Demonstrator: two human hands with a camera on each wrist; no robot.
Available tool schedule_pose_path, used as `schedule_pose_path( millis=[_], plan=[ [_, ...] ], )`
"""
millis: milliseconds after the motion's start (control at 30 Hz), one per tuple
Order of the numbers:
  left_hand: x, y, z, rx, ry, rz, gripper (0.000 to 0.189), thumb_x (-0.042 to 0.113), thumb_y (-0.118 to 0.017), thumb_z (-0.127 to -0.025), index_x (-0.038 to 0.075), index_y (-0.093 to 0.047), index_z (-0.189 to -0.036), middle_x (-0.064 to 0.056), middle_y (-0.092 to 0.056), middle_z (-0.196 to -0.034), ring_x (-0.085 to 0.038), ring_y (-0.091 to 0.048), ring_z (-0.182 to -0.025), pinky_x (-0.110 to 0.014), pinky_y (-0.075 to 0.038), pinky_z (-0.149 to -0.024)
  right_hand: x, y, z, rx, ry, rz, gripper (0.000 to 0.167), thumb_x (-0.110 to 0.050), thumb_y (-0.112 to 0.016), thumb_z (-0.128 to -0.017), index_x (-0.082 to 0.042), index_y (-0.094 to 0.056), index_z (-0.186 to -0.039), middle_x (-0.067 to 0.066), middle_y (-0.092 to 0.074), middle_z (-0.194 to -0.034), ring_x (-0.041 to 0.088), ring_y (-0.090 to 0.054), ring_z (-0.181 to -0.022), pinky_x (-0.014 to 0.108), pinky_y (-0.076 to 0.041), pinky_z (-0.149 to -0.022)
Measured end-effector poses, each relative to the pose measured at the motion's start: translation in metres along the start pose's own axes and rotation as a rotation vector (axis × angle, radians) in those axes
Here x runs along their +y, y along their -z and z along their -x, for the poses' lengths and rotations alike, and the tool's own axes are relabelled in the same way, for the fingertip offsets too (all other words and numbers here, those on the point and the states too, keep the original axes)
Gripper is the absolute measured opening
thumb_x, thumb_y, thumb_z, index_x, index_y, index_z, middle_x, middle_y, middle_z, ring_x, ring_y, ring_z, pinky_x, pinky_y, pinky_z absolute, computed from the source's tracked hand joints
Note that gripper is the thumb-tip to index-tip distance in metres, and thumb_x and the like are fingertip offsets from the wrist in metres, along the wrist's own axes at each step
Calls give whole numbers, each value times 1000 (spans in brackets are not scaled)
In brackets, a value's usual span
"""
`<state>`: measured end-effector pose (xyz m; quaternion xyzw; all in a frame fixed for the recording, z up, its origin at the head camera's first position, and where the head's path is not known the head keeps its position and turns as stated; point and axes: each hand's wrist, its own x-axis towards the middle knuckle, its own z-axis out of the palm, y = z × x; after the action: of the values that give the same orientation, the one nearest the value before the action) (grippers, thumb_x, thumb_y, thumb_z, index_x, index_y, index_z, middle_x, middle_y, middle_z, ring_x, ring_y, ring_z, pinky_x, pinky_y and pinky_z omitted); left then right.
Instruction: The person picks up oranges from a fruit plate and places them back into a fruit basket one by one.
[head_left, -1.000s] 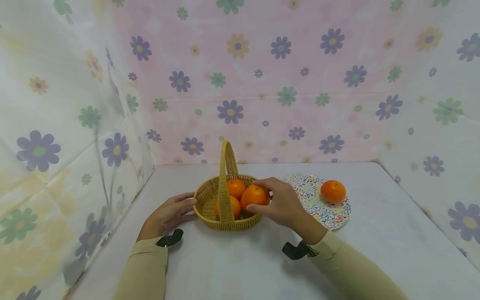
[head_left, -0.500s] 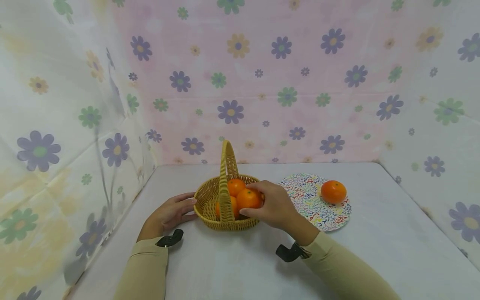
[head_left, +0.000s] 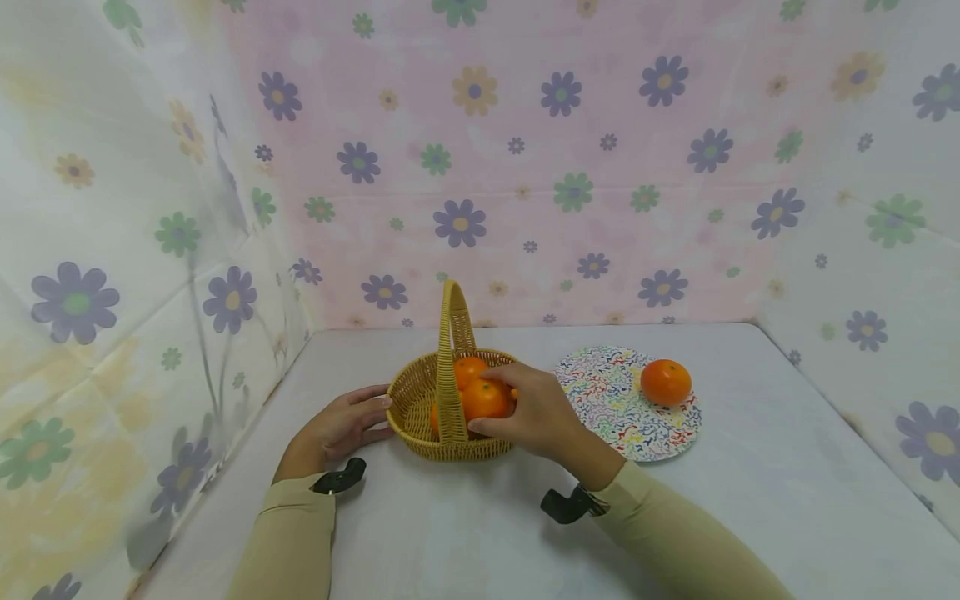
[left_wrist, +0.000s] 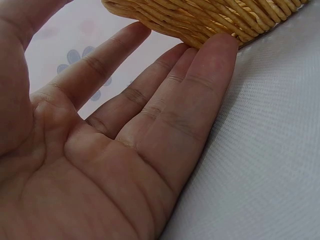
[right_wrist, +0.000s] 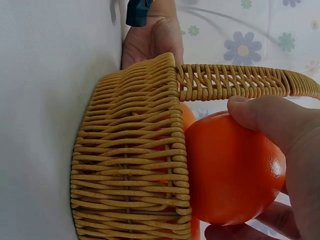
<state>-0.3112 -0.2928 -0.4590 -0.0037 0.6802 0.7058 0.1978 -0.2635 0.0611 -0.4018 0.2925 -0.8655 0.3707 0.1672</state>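
Note:
A yellow wicker basket (head_left: pixel 457 451) with a tall arched handle (head_left: pixel 447 367) stands on the table. My right hand (head_left: pixel 536 412) grips an orange (head_left: pixel 487 399) at the basket's right side, thumb and fingers on either side of it. In the right wrist view this orange (right_wrist: pixel 230 167) sits above the rim, against the handle side. Another orange (head_left: pixel 470 371) lies behind it in the basket, and one more (head_left: pixel 435 419) is mostly hidden by the handle. My left hand (head_left: pixel 347 425) touches the basket's left side with extended fingertips; the left wrist view shows these fingers (left_wrist: pixel 212 70) against the weave.
A round white plate (head_left: pixel 600 396) with multicoloured specks lies to the right of the basket. One orange (head_left: pixel 666 382) rests on its right part. Flower-patterned cloth walls (head_left: pixel 495 167) enclose the white table (head_left: pixel 450 533) at the back and sides.
My right hand has moved left with the orange, bringing it further over the basket and closer to the handle. The left hand, basket and plate have stayed put.

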Motion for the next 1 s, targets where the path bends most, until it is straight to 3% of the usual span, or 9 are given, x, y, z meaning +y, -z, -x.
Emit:
schedule_pose_path(
  millis=[400,667,1000],
  plan=[
    [-2,1,-1,-13,-9,14,64,18,-66,-103,5,-37,-159,-3,-62,-141,-16,-67,-120,-44,-56,-105,6,-8,1,-28,-21,59,64,-52,-91,-74,-21,-71,-126,-5,-73,-118,11,-66,-98,26,-60,-81],
    [0,2,0,-17,-11,32,62,17,-65,-103,4,-38,-158,1,-67,-133,-15,-69,-117,-43,-58,-103,9,-14,2,-20,-75,101,65,-58,-91,-70,-26,-74,-124,-3,-71,-116,17,-54,-100,31,-54,-77],
    [-1,2,-1,4,0,12,66,20,-69,-101,6,-39,-158,-6,-60,-145,-17,-68,-120,-44,-56,-105,12,-20,-1,-31,-95,139,64,-57,-92,-69,-26,-76,-122,-2,-70,-108,18,-50,-101,32,-50,-79]
  ],
)
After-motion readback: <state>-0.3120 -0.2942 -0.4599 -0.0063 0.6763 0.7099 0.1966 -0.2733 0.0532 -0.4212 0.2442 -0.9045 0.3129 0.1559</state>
